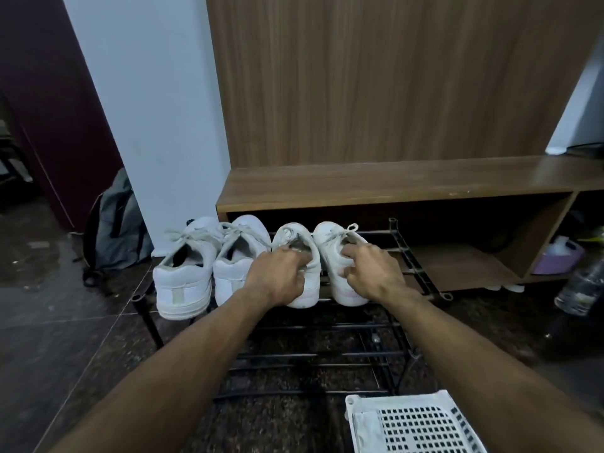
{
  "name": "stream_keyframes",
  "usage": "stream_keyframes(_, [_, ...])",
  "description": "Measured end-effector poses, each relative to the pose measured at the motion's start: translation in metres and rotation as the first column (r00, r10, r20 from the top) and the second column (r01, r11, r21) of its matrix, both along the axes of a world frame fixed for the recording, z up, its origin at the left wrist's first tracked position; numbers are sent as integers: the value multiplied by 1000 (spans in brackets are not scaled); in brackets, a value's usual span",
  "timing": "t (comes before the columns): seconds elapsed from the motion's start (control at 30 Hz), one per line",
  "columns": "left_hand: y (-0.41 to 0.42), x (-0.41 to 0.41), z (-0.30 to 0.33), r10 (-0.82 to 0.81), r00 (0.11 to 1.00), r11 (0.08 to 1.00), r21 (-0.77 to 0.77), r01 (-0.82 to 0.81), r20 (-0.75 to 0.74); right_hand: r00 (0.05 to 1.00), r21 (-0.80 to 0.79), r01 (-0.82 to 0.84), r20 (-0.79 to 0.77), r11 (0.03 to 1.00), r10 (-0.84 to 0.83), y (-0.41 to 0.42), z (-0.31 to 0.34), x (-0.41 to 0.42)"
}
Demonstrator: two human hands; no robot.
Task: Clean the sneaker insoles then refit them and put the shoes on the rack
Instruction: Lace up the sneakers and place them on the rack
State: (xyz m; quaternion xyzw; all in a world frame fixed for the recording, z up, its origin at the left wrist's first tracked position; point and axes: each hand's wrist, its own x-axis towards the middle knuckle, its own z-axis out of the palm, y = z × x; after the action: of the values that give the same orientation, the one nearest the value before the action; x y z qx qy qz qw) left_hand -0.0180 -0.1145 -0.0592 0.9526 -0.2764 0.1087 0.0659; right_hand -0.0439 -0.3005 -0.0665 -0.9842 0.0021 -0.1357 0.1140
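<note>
Four sneakers (240, 261), one rack (413, 256), two hands (281, 276)

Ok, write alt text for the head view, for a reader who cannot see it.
A person's left hand and right hand each grip a small white sneaker, the left sneaker and right sneaker, on a black wire shoe rack. A larger white pair sits on the rack beside them; a white perforated basket lies nearer.

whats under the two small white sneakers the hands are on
The small sneakers sit on the top tier of the black wire rack. Below it show lower rack bars and dark speckled floor. The bars directly beneath the soles are covered by the shoes.
</note>
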Motion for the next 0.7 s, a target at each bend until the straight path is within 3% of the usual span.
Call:
stream_keyframes(0.13, [-4,8,-9,-7,999,995,-95,2,-46,999,68,8,-43,998,-5,-1,-2,11])
stream_keyframes(0.37, [-7,-1,-16,49,998,986,-156,-54,-39,995,18,-37,-94,999,38,1,-3,1])
stream_keyframes(0.57, [-5,-25,-31,46,999,998,-49,-45,22,996,-10,-90,-7,996,90,-2,-11,-44])
stream_keyframes(0.7, [-1,-52,-38,14,1000,998,-66,-13,13,995,29,-53,-83,998,55,-10,-19,-68])
